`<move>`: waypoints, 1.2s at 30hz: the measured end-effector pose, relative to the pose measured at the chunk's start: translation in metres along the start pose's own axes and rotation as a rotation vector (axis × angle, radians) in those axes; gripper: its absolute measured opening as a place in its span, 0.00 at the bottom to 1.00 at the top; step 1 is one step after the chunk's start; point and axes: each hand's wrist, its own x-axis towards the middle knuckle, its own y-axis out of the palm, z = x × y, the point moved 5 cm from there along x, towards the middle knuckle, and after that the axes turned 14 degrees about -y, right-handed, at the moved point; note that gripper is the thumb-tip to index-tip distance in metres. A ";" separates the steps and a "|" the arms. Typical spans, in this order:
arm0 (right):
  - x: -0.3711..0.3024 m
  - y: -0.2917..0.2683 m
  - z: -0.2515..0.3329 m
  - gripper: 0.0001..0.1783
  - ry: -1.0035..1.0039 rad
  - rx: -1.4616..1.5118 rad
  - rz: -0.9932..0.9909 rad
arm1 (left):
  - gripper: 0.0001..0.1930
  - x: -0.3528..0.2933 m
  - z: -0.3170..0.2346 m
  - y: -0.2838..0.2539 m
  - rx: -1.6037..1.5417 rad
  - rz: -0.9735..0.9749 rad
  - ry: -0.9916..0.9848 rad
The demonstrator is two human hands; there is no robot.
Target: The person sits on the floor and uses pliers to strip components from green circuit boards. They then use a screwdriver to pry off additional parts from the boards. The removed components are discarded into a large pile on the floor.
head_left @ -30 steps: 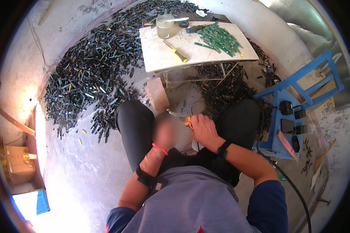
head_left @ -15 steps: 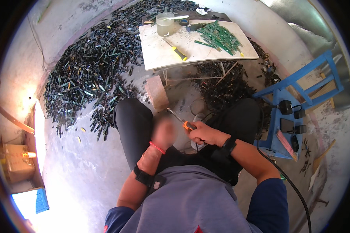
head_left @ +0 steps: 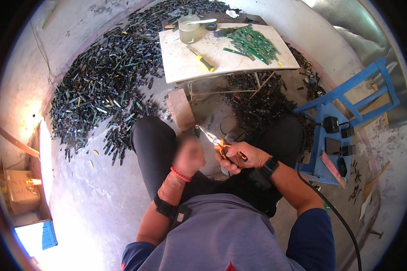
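Observation:
My right hand (head_left: 246, 156) is wrapped round a pair of long-nose pliers (head_left: 209, 135) with orange and black handles. The handles stand apart, and the metal jaws point up and to the left. Close to the jaw tips is my left hand (head_left: 189, 153), with a red bead bracelet at its wrist. A blur covers that hand, so its fingers and anything in them cannot be made out. Both hands are between my knees, above the floor. Just beyond them a reddish brick-like block (head_left: 181, 109) lies on the floor.
Ahead stands a low white-topped table (head_left: 176, 63) bearing a yellow-black screwdriver (head_left: 205, 64), a cloudy container (head_left: 188, 30) and green strips (head_left: 253, 43). Dark scrap pieces (head_left: 95, 86) heap at the left. On the right, a blue chair (head_left: 319, 135) holds black adapters (head_left: 332, 125); a black cable (head_left: 339, 212) runs beside my right arm.
The pliers have turned in my right hand, and their handles now show spread apart. My left hand has shifted very slightly, and the view has moved a little.

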 end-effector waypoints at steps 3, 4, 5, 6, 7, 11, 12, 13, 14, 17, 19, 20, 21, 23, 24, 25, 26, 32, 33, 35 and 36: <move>-0.001 0.005 0.007 0.16 -0.082 0.020 0.014 | 0.16 -0.004 -0.004 0.004 -0.016 0.040 -0.002; -0.002 0.005 0.009 0.17 -0.114 0.029 0.017 | 0.16 -0.004 -0.005 0.004 0.008 0.056 0.004; -0.002 0.004 0.010 0.17 -0.142 0.001 -0.002 | 0.15 -0.001 -0.005 0.001 0.074 0.082 0.017; -0.002 0.002 0.012 0.17 -0.170 -0.028 -0.022 | 0.15 0.002 -0.003 -0.003 0.048 0.086 0.002; -0.001 0.001 0.012 0.18 -0.197 -0.055 -0.040 | 0.15 0.005 0.001 -0.007 0.021 0.086 -0.013; -0.002 0.001 0.004 0.17 -0.081 -0.458 -0.091 | 0.15 0.009 0.008 -0.012 0.020 -0.045 0.008; 0.000 0.001 0.002 0.17 -0.131 -0.586 -0.067 | 0.15 0.009 0.006 -0.012 0.090 -0.061 0.044; 0.001 -0.003 -0.003 0.16 -0.182 -0.714 -0.047 | 0.15 0.009 0.005 -0.011 0.160 -0.076 0.079; 0.002 -0.009 -0.009 0.16 -0.234 -0.841 -0.024 | 0.15 0.009 0.005 -0.012 0.181 -0.063 0.098; 0.001 -0.016 -0.012 0.15 -0.260 -1.280 -0.173 | 0.14 0.015 0.006 -0.018 0.236 -0.068 0.136; 0.002 -0.013 -0.008 0.15 -0.242 -1.491 -0.264 | 0.15 0.017 0.006 -0.019 0.253 -0.092 0.138; 0.003 -0.013 -0.007 0.15 -0.242 -1.529 -0.296 | 0.15 0.017 0.006 -0.019 0.253 -0.108 0.130; 0.003 -0.013 -0.005 0.15 -0.243 -1.567 -0.328 | 0.15 0.018 0.007 -0.020 0.254 -0.119 0.128; 0.003 -0.013 -0.006 0.15 -0.285 -1.645 -0.379 | 0.15 0.021 0.008 -0.023 0.259 -0.141 0.128; 0.003 -0.013 -0.006 0.15 -0.306 -1.684 -0.404 | 0.15 0.021 0.008 -0.024 0.262 -0.150 0.131; 0.004 -0.013 -0.006 0.15 -0.322 -1.714 -0.423 | 0.16 0.022 0.009 -0.025 0.266 -0.159 0.133; 0.004 -0.012 -0.006 0.15 -0.337 -1.744 -0.443 | 0.16 0.022 0.009 -0.025 0.270 -0.168 0.136; 0.011 -0.011 -0.007 0.16 -0.311 -1.796 -0.453 | 0.15 0.033 0.018 -0.037 0.333 -0.156 0.237; 0.013 -0.011 -0.008 0.16 -0.292 -1.795 -0.449 | 0.15 0.035 0.020 -0.041 0.347 -0.156 0.255; 0.013 -0.008 -0.008 0.16 -0.262 -1.765 -0.452 | 0.15 0.035 0.020 -0.040 0.379 -0.165 0.285; 0.012 -0.007 -0.009 0.16 -0.247 -1.750 -0.453 | 0.15 0.036 0.020 -0.041 0.392 -0.183 0.315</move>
